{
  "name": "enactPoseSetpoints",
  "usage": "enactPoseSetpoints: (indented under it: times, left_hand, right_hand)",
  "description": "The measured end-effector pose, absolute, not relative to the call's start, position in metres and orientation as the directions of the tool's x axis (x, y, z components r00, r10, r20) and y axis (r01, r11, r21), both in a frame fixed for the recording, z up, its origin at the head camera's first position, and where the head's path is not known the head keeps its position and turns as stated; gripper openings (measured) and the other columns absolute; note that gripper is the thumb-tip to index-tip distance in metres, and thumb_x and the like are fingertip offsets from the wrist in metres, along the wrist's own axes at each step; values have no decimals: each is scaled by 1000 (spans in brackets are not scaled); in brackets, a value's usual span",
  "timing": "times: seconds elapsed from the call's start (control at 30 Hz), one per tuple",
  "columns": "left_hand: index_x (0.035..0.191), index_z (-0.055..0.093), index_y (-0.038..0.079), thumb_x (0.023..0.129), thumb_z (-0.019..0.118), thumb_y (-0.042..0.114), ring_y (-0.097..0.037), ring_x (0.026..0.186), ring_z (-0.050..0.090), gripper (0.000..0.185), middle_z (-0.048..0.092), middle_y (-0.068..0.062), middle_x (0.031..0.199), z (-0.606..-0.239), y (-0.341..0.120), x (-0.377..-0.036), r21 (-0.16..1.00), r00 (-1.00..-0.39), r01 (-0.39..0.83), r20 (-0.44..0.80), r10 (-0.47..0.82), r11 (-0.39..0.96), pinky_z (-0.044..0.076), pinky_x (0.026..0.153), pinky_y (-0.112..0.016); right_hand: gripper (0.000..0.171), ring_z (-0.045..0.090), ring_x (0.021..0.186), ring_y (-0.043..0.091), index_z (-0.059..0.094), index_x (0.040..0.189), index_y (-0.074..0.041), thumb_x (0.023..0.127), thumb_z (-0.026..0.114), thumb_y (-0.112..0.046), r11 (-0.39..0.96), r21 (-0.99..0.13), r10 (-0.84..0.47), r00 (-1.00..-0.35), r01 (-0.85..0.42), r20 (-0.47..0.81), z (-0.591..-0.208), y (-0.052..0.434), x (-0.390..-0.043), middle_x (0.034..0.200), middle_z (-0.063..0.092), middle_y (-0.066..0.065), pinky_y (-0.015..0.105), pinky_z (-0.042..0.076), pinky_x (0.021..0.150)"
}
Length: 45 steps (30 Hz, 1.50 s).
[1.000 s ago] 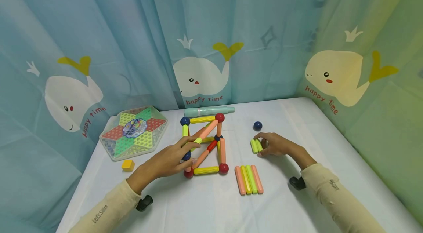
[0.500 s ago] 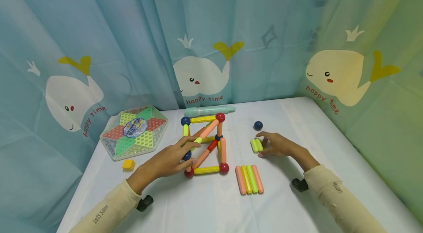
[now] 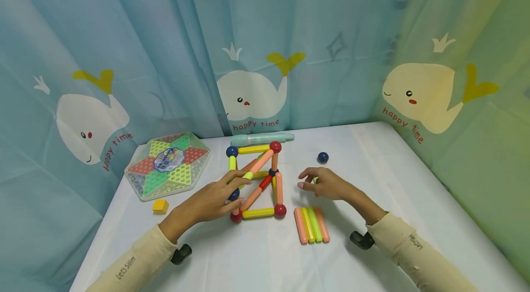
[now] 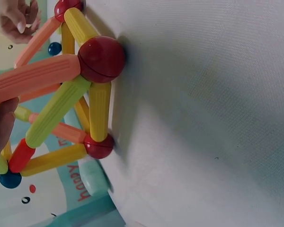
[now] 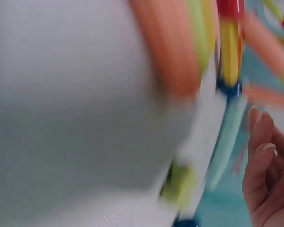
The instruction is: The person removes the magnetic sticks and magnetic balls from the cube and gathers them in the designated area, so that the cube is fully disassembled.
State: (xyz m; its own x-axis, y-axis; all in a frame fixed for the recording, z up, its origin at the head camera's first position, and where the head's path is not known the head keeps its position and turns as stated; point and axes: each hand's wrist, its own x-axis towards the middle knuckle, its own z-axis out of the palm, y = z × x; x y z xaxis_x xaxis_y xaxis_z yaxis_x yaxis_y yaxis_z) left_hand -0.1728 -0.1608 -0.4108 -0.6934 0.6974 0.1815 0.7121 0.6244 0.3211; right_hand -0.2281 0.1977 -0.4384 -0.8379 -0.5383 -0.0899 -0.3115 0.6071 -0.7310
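Ribbed-stick frame (image 3: 266, 183), diagonal (image 3: 262, 162) rising toward upper right, is gripped by left hand (image 3: 210, 200); loosely curled right hand (image 3: 328, 185) is empty.

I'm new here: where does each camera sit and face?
Head: worn there, facing forward and down at a multicoloured plastic stick frame; shows left hand, right hand, beige sleeves.
Left wrist: worn there, facing the frame; shows left fingers, right hand.
Right wrist: worn there, facing blurred orange and lime plastic sticks; shows right fingers.
Shared by head and left wrist: frame, both hands.
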Motion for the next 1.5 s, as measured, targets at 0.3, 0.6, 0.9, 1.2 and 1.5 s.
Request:
enactPoseSetpoints:
  times: [0.3, 0.6, 0.9, 1.2, 1.5]
  left_hand:
    - [142, 51, 17, 100, 62, 34, -9, 81, 59, 46, 42, -5, 149, -411, -160, -174, 325, -703, 701, 165, 692, 635, 57, 81, -29]
    - [142, 51, 18, 101, 62, 34, -9, 81, 59, 46, 42, -6, 149, -411, -159, -173, 314, -700, 706, 169, 694, 635, 57, 81, -29]
    - [143, 50, 18, 101, 61, 35, -9, 82, 59, 47, 41, -5, 148, -409, -160, -172, 315, -701, 704, 167, 693, 636, 57, 81, -28]
    - [143, 50, 18, 101, 60, 35, -11, 81, 60, 46, 42, -5, 148, -410, -160, -173, 322, -695, 709, 169, 699, 628, 57, 81, -28]
    - [143, 51, 16, 101, 61, 32, -14, 76, 61, 46, 43, -6, 148, -413, -161, -173, 317, -674, 732, 203, 710, 604, 56, 78, -26]
  right_hand:
    - [28, 57, 80, 17, 68, 108, -10, 91, 76, -30, 649, -728, -501, -844, -219, -192, -456, 139, -217, 92, 64, 1, 28, 48, 68]
    - [16, 55, 79, 18, 66, 98, -12, 91, 75, -24, 609, -744, -536, -834, -274, -132, -456, 133, -210, 86, 63, -3, 25, 45, 65]
    - [18, 57, 74, 17, 65, 106, -10, 94, 72, -21, 580, -757, -567, -817, -301, -110, -452, 139, -210, 89, 65, 1, 25, 50, 63]
    - [19, 59, 73, 20, 65, 103, -9, 92, 74, -22, 521, -797, -568, -821, -306, -56, -444, 157, -206, 102, 66, 8, 26, 53, 63]
    - [85, 61, 62, 29, 20, 156, -13, 92, 75, -24, 474, -850, -569, -816, -228, -99, -435, 203, -193, 81, 61, 6, 38, 56, 60]
